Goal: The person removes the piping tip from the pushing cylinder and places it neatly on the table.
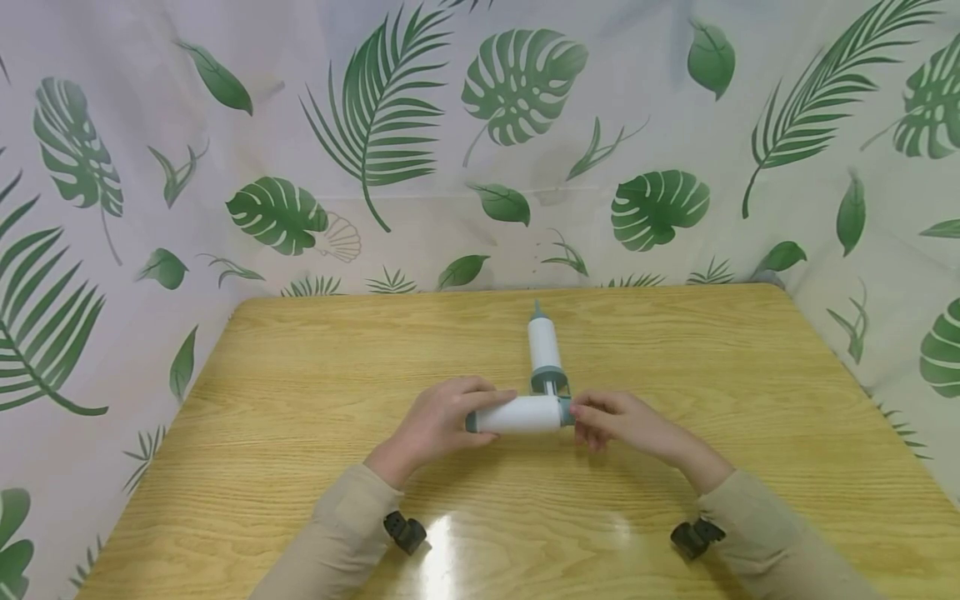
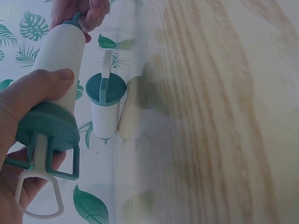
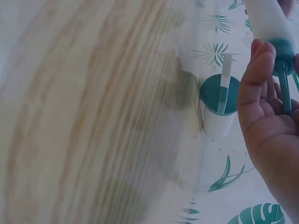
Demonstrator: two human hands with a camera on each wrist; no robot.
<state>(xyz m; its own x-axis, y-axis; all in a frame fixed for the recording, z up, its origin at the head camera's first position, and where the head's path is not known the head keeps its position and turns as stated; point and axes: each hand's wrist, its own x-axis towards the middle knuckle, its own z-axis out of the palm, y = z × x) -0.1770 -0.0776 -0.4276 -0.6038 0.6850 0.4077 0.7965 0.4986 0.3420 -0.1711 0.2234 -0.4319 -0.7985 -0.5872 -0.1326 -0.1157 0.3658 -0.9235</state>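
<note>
Both hands hold a white syringe [image 1: 519,414] with teal ends, lying sideways above the table. My left hand [image 1: 444,417] grips its barrel near the plunger end, thumb on one side and fingers on the other. In the left wrist view, a white loop handle [image 2: 39,198] sticks out past that hand, beside the teal collar [image 2: 49,123]. My right hand [image 1: 618,422] pinches the teal nozzle cap [image 3: 282,49] at the other end, its thin tip between the fingers. Just beyond lies a second, similar syringe [image 1: 543,342], nozzle pointing away, apart from both hands.
The wood-grain table [image 1: 322,350] meets a white leaf-printed sheet [image 1: 420,250] at the back and sides. Dark wrist cameras [image 1: 405,532] sit on both sleeved wrists. Glare shows on the near part of the tabletop.
</note>
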